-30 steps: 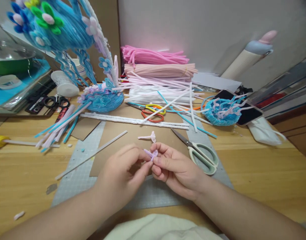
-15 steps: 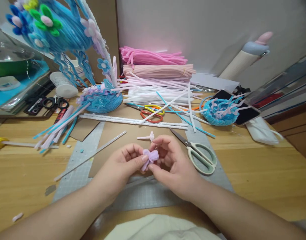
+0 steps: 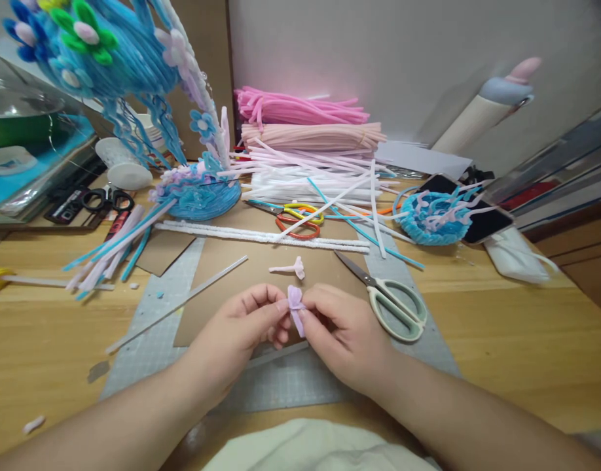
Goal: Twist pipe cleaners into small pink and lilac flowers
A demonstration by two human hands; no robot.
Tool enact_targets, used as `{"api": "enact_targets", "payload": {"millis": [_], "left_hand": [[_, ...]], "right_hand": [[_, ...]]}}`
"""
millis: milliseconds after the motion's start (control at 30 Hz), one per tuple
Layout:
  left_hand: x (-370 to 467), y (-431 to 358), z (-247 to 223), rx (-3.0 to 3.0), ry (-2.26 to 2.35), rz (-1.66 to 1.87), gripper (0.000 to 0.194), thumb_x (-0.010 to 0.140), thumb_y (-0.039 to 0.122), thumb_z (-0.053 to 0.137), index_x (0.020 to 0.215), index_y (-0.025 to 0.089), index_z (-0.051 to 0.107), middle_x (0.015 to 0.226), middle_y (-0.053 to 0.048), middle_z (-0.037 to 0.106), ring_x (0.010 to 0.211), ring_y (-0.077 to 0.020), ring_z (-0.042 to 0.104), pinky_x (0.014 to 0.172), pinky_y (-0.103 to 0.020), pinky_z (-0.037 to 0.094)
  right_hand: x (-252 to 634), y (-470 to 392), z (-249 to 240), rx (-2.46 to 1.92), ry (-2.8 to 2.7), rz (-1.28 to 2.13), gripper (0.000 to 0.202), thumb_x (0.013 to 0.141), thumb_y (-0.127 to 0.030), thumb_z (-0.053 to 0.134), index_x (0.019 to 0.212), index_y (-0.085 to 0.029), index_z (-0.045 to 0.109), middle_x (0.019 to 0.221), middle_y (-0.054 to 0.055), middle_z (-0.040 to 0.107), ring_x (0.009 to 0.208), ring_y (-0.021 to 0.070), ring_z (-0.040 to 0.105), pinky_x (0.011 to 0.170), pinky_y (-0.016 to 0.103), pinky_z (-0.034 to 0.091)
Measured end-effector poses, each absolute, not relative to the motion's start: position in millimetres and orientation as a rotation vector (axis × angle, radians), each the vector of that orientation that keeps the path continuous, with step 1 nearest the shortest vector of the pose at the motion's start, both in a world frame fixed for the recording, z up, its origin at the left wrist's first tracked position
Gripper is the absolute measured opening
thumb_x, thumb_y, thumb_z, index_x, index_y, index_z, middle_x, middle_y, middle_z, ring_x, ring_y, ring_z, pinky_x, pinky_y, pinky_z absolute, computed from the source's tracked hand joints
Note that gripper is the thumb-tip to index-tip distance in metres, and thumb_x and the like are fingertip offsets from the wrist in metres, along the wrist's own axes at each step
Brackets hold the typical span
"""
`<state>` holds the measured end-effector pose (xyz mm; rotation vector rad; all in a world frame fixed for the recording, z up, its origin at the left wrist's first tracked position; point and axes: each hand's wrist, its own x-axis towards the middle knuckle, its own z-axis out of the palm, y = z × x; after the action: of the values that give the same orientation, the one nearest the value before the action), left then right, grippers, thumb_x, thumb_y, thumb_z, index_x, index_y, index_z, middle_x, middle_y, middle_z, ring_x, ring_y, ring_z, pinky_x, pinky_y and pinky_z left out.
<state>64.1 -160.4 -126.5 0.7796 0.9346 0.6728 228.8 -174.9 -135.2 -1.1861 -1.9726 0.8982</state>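
Observation:
Between my two hands is a small lilac pipe-cleaner flower, held above a brown cardboard sheet. My left hand pinches its left side between thumb and fingers. On the other side, my right hand grips it with thumb and forefinger. A pale pink pipe-cleaner piece with a thin stem lies just beyond the fingertips. Scissors with pale green handles rest beside my right hand, blades pointing away to the left. A clear glue stick lies left of my left hand.
Bundles of pink, peach and white pipe cleaners are stacked at the back. Red-and-yellow scissors lie before them. A blue flowered craft piece towers at left. A blue woven piece sits by a phone at right.
The lilac flower has turned in my fingers, now upright with petals above and below. My right hand's fingers have come down and closed on its right side.

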Motion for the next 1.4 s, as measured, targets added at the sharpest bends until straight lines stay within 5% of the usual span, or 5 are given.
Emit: {"api": "enact_targets", "payload": {"millis": [233, 400, 667, 1067, 1400], "left_hand": [[61, -159, -125, 1.081, 1.019, 0.65, 0.023, 0.081, 0.029, 0.056, 0.064, 0.016, 0.05, 0.053, 0.006, 0.045, 0.052, -0.0086, 0.04, 0.052, -0.021, 0.03], [64, -162, -128, 0.986, 0.94, 0.734, 0.015, 0.075, 0.026, 0.066, 0.08, 0.018, 0.054, 0.069, 0.004, 0.051, 0.061, -0.0092, 0.046, 0.057, -0.021, 0.038], [66, -164, -127, 0.696, 0.904, 0.708, 0.015, 0.077, 0.026, 0.066, 0.077, 0.015, 0.057, 0.062, 0.001, 0.058, 0.058, -0.0097, 0.052, 0.06, -0.022, 0.042], [68, -165, -126, 0.758, 0.987, 0.743, 0.017, 0.074, 0.027, 0.069, 0.074, 0.015, 0.058, 0.061, 0.002, 0.059, 0.059, -0.009, 0.053, 0.06, -0.02, 0.043], [65, -163, -127, 0.443, 0.842, 0.666, 0.018, 0.084, 0.011, 0.047, 0.071, 0.011, 0.059, 0.062, -0.002, 0.059, 0.055, -0.0085, 0.056, 0.056, -0.019, 0.05]], "right_hand": [[229, -172, -138, -1.119, -2.07, 0.868, 0.018, 0.089, -0.016, 0.043, 0.075, -0.018, 0.053, 0.067, -0.001, 0.05, 0.062, 0.011, 0.046, 0.057, 0.023, 0.034], [232, -172, -134, -1.115, -2.264, 0.661, 0.018, 0.087, -0.017, 0.043, 0.072, -0.018, 0.053, 0.067, 0.001, 0.05, 0.064, 0.0131, 0.045, 0.058, 0.025, 0.032], [230, -176, -128, -1.067, -2.4, 0.372, 0.025, 0.091, -0.02, 0.037, 0.072, -0.017, 0.055, 0.069, 0.004, 0.053, 0.065, 0.0151, 0.045, 0.059, 0.027, 0.033], [227, -178, -138, -1.076, -2.227, 0.5, 0.018, 0.09, -0.016, 0.042, 0.077, -0.019, 0.054, 0.071, 0.003, 0.057, 0.068, 0.0141, 0.051, 0.064, 0.026, 0.039], [231, -178, -138, -0.923, -2.339, 0.258, 0.022, 0.09, -0.019, 0.045, 0.074, -0.018, 0.059, 0.075, 0.006, 0.063, 0.068, 0.0154, 0.052, 0.062, 0.028, 0.04]]}}
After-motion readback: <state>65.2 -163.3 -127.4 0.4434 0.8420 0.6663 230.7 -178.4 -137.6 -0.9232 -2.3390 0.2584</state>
